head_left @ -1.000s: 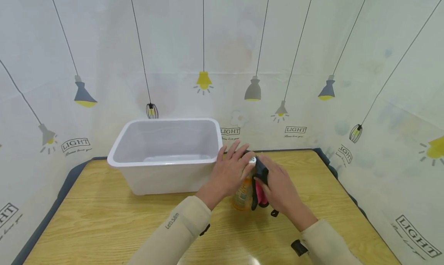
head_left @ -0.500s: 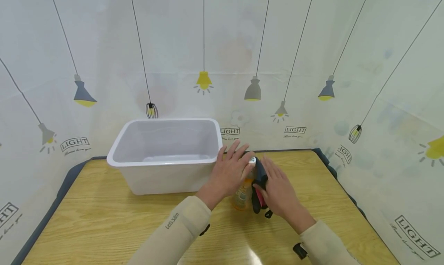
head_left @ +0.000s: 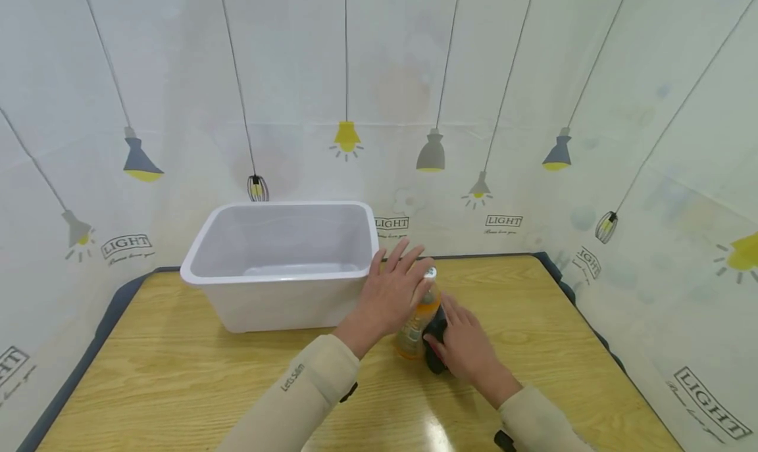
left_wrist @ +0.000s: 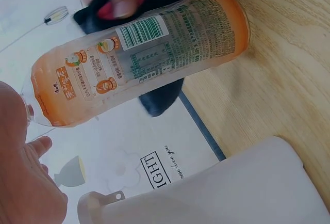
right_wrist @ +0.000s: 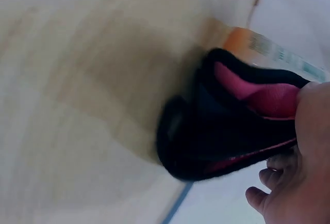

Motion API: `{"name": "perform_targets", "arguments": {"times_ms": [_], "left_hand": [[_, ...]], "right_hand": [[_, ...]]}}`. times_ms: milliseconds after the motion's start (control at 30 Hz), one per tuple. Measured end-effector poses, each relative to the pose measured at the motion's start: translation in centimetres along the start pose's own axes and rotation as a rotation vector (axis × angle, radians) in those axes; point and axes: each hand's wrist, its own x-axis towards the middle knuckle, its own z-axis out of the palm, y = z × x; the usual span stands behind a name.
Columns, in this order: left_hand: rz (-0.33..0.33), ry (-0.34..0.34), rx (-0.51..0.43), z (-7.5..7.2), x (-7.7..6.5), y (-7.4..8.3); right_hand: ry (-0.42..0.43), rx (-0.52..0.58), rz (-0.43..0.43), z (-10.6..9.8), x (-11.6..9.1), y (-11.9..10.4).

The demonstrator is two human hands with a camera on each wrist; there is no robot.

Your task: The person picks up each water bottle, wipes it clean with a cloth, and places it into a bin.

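An orange-labelled plastic drink bottle (head_left: 416, 327) with a white cap stands upright on the table, right of the white bin. My left hand (head_left: 391, 294) pinches its neck just under the cap between thumb and index finger, the other fingers spread. In my right hand (head_left: 470, 343) is a black fabric wrap (head_left: 436, 350) with a pink lining, held close against the bottle's right side. The thumb hooks over its edge. In the left wrist view the wrap (left_wrist: 170, 7) shows beyond the bottle (left_wrist: 139, 53). The right wrist view shows the wrap (right_wrist: 232, 126) folded, its pink inside exposed.
A deep white plastic bin (head_left: 278, 307) stands left of the bottle, near the back of the wooden table (head_left: 177, 386). Behind the table hangs a pale wall cloth (head_left: 296, 77) printed with lamps. A dark band runs along the table's edges.
My right hand has shifted left and closer to me with the wrap, which sits lower against the bottle. More of the bottle's upper part shows. The left hand and bottle have stayed put.
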Motion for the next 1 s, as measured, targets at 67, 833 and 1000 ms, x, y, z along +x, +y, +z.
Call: {"name": "perform_targets", "arguments": {"times_ms": [67,833,1000], "left_hand": [[-0.002,-0.004,0.008,0.0,0.0,0.0],[0.005,-0.060,0.090,-1.9,0.5,0.0],[0.022,-0.118,0.099,-3.2,0.5,0.1]], "right_hand": [[-0.015,-0.012,-0.011,0.7,-0.1,-0.1],[0.201,0.213,-0.004,1.0,-0.7,2.1],[0.187,0.357,0.097,-0.7,-0.8,3.3]]}}
